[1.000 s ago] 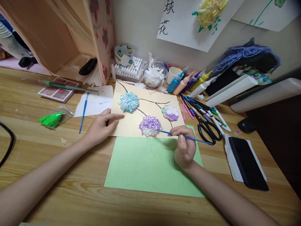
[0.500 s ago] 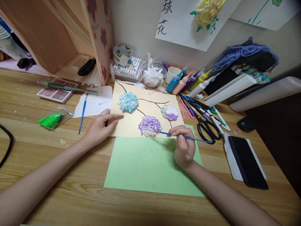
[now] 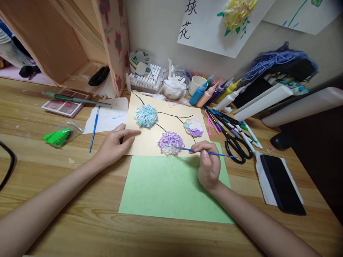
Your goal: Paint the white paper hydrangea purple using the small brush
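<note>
My right hand (image 3: 209, 162) is closed around a blue paintbrush (image 3: 219, 154), its tip on the purple paper-shred flower (image 3: 171, 142). White shreds show along that flower's lower edge. The flower is on a cream sheet (image 3: 166, 98) with black drawn stems and a blue shredded flower (image 3: 146, 116). On the sheet's right part sits a small flower-shaped palette (image 3: 193, 127) with purple and bluish paint. My left hand (image 3: 115, 144) rests on the sheet's left edge, fingers stretched out and holding nothing. Under the cream sheet lies a green sheet (image 3: 171, 189).
To the right are black scissors (image 3: 238, 148), several markers and a phone (image 3: 282, 184). Paint bottles (image 3: 198, 95), a white cup (image 3: 197, 85) and a bowl of paper strips (image 3: 175, 85) line the back. A second brush (image 3: 94, 129) and a green packet (image 3: 57, 137) lie left.
The brush has shifted slightly left and its handle end has risen, with my right hand moving a little along. My left hand has stayed in place.
</note>
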A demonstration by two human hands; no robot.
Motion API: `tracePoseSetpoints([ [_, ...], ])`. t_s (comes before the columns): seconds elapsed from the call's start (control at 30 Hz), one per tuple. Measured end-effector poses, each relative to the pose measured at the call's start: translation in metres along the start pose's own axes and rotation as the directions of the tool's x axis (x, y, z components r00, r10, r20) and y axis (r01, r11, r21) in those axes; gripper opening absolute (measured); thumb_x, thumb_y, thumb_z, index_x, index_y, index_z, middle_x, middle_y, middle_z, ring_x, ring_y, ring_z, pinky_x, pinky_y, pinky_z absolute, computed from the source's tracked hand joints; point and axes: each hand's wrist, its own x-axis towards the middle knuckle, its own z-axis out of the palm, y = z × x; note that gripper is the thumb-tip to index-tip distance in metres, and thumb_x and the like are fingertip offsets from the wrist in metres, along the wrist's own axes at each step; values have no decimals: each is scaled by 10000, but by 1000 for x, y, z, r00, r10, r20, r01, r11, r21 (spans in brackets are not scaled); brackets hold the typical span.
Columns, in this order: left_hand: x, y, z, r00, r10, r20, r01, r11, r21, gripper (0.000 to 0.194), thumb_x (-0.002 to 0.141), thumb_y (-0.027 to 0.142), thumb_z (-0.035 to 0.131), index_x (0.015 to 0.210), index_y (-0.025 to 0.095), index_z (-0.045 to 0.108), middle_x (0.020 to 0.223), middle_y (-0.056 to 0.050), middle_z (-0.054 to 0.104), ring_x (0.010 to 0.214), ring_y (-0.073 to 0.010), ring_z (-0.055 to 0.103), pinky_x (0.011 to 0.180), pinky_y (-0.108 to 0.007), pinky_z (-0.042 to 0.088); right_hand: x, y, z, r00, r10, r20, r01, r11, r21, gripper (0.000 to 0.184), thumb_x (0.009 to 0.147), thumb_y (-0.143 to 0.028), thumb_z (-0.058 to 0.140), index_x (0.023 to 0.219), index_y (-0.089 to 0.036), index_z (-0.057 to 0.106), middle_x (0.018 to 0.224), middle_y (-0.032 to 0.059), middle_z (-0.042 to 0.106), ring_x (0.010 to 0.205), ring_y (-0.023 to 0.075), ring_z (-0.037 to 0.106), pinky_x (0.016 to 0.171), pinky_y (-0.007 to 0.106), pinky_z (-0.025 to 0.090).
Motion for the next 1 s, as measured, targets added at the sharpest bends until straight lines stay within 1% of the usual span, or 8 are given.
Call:
tracePoseSetpoints([
  [0.13,-1,-1,-1,1000,1,1,-1,1000,4,377,883,306,501,1149,140,709,727,18,347,670,-163,425,654,-310,336,3,0,0,993,119,-9,-118,990,75,180,949,-247,430,886,-224,597,843,11,572,768,149,571,713,305,436],
  [0.27,-2,0,-1,1000,-6,2,6,1000,15,369,886,311,501,1145,151,710,728,20,350,668,-158,426,657,-305,345,8,-2,1,970,243,-13,-238,958,158,166,935,-251,447,851,-215,587,809,3,565,733,135,561,698,285,431],
  [0.43,-1,2,-1,1000,-4,7,4,1000,25,365,892,318,496,1144,163,710,732,22,355,651,-148,424,649,-294,357,13,-2,0,952,303,-38,-290,936,202,143,895,-266,473,800,-208,563,760,1,541,679,132,533,659,280,441],
  [0.57,-1,4,-2,1000,-11,5,11,999,41,354,892,325,494,1134,188,713,726,24,356,638,-147,425,648,-288,372,15,-2,0,944,322,-72,-299,927,228,128,873,-262,479,783,-210,553,741,0,537,652,128,527,623,269,438],
  [0.67,-1,4,-2,1000,-14,2,14,999,46,348,891,327,495,1126,197,717,724,22,364,640,-148,430,656,-286,384,14,-1,-1,946,307,-107,-282,938,201,122,874,-258,469,792,-213,548,747,1,532,664,131,530,631,270,438],
  [0.87,-2,5,-3,1000,-9,4,9,999,47,355,891,318,491,1126,176,717,726,21,368,643,-151,430,659,-289,390,10,0,0,954,297,-29,-291,948,132,151,906,-273,453,803,-210,543,791,5,536,711,136,534,688,288,442],
  [0.93,-2,4,-3,1000,-6,4,6,999,51,354,892,320,492,1124,175,716,724,20,368,651,-155,433,660,-288,390,14,-1,-2,961,271,-60,-257,951,174,140,889,-247,458,783,-209,541,761,-1,530,686,131,525,663,278,435],
  [1.0,-2,2,-3,1000,-1,5,1,998,56,355,897,323,488,1131,178,712,726,20,368,657,-155,438,659,-287,390,23,0,-9,964,212,-160,-177,962,206,127,860,-222,463,759,-208,538,724,-8,516,657,127,519,635,269,426],
])
